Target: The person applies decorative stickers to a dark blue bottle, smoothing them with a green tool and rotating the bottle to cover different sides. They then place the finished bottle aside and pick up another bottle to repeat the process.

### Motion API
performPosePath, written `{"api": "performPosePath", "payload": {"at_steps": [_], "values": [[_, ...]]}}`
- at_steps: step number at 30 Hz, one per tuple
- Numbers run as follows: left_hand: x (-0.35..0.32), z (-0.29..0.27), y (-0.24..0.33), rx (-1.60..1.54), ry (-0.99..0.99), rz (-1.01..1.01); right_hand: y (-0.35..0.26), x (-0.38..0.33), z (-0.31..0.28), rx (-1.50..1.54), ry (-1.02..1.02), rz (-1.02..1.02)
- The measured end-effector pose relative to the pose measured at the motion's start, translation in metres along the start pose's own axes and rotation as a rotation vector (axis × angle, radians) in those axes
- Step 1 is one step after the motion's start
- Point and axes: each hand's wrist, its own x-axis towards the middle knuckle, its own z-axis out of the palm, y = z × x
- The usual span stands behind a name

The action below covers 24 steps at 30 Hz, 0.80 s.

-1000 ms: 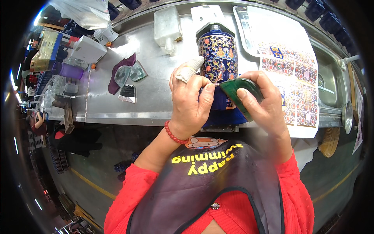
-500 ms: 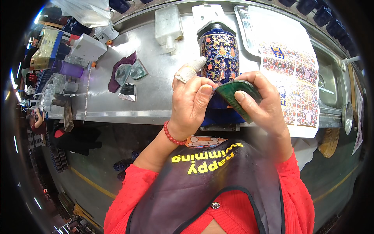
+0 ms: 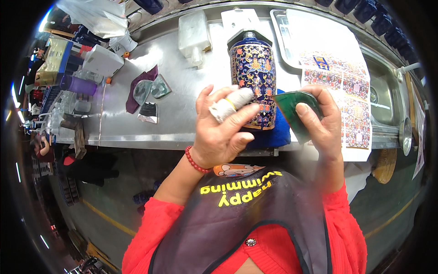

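A dark blue bottle [image 3: 253, 82] with a colourful floral pattern is in front of me, its neck pointing away. My left hand [image 3: 219, 125] is spread at the bottle's lower left side, with a white wrapping [image 3: 232, 104] around one or more fingers. I cannot tell whether its fingertips touch the bottle. In my right hand [image 3: 321, 121] is a flat, dark green scraper [image 3: 294, 112], pinched between thumb and fingers. Its pointed corner reaches close to the bottle's right side. Under the bottle's near end lies a blue cloth [image 3: 283, 132].
Printed pattern sheets [image 3: 356, 100] lie right of the bottle, over a clear tray [image 3: 280, 41]. A sink [image 3: 383, 86] is farther right. Left on the metal table [image 3: 123, 123] are a purple cloth [image 3: 137, 89], small green pieces [image 3: 159, 86] and a clear square bottle [image 3: 194, 34].
My left hand has come away from the scraper's edge and its fingers have spread. The scraper has moved slightly right in my right hand. More of the bottle's lower part shows.
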Motion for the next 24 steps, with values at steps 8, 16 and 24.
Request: {"api": "performPosePath", "payload": {"at_steps": [8,16,24], "values": [[0.004,0.001,-0.007,0.148,-0.036,0.02,0.008,0.0,0.002,0.016,0.089,-0.06],[0.02,0.009,-0.014,0.239,-0.085,0.052,0.009,-0.001,-0.001,-0.003,0.095,-0.034],[0.02,0.006,-0.016,0.231,-0.086,0.068,0.011,0.003,0.001,-0.042,0.111,-0.085]]}}
